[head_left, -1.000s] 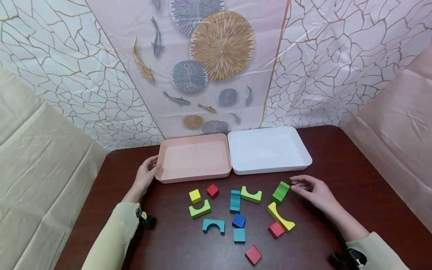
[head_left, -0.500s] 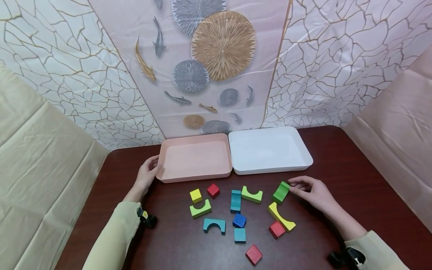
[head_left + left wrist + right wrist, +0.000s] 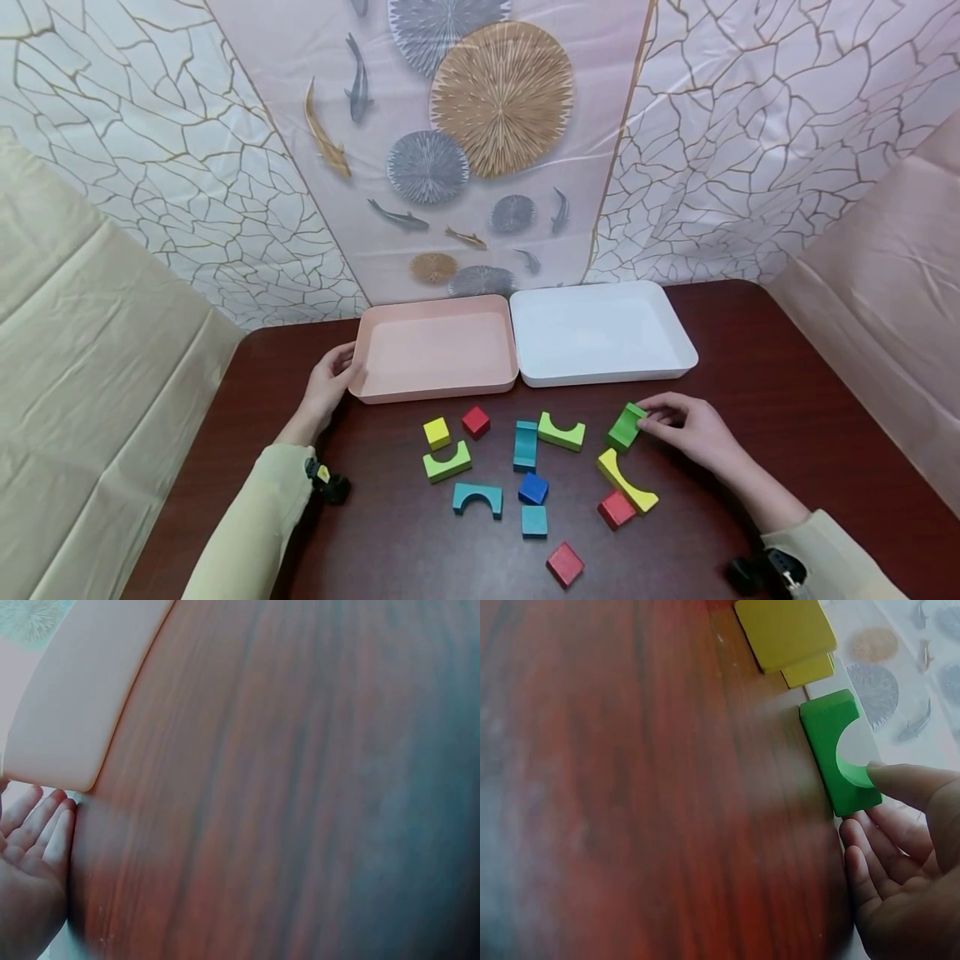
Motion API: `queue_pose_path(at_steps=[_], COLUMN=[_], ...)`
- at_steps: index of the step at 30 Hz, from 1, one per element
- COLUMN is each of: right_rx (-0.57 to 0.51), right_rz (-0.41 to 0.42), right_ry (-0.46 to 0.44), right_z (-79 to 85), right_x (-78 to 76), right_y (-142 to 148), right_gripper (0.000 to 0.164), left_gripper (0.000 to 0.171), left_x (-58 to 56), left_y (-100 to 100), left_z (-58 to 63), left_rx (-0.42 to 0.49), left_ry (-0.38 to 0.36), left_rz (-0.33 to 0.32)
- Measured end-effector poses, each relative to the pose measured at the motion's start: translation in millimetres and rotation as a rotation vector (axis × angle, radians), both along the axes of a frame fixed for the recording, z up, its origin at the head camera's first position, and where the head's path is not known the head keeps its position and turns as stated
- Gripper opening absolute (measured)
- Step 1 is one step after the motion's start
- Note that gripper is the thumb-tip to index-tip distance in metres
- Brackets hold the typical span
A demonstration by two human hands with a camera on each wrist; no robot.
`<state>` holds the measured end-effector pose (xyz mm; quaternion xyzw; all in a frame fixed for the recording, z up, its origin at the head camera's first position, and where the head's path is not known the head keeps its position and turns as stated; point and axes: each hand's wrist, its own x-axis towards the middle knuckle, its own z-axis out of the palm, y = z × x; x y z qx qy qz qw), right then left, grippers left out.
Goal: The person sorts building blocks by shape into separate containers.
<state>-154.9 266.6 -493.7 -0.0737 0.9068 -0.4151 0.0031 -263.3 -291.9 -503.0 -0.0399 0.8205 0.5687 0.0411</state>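
Note:
In the head view my left hand [image 3: 328, 383] rests against the left end of the pink tray [image 3: 360, 387]. The left wrist view shows its fingers [image 3: 45, 825] fairly straight, touching the tray's outer wall. On the right, my right hand [image 3: 693, 429] pinches one end of a green arch block [image 3: 624, 427]. Seen from the right wrist, the thumb [image 3: 907, 784] lies in the block's curved notch, with a finger at its end face. The block still sits on the table. Close below it lies a yellow arch block [image 3: 622, 483], touching a red cube [image 3: 617, 509].
A white tray [image 3: 607, 333] stands beside the pink one at the table's back. Left of the green block lie several loose blocks, among them a lime arch [image 3: 561, 432], a teal arch [image 3: 477, 497], a blue cube [image 3: 533, 488] and a yellow cube [image 3: 437, 432].
My right hand has moved slightly left, from just beside the green arch block to pinching its end. The left hand stays at the pink tray, and the head view has shifted a little.

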Motion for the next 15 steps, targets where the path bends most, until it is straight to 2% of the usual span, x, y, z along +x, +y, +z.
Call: queue_pose_path(at_steps=[7, 15], right_rx=[0.008, 0.03], right_rz=[-0.007, -0.026], right_ry=[-0.005, -0.001], right_z=[1.4, 0.4], right_x=[-1.0, -2.6], right_y=[-2.9, -2.3], right_gripper=[0.024, 0.022], left_gripper=[0.06, 0.062], left_x=[-0.5, -0.1], left_y=[-1.3, -4.7], left_z=[-1.1, 0.5], left_rx=[0.006, 0.055], left_ry=[-0.002, -0.011], left_rz=[-0.009, -0.034])
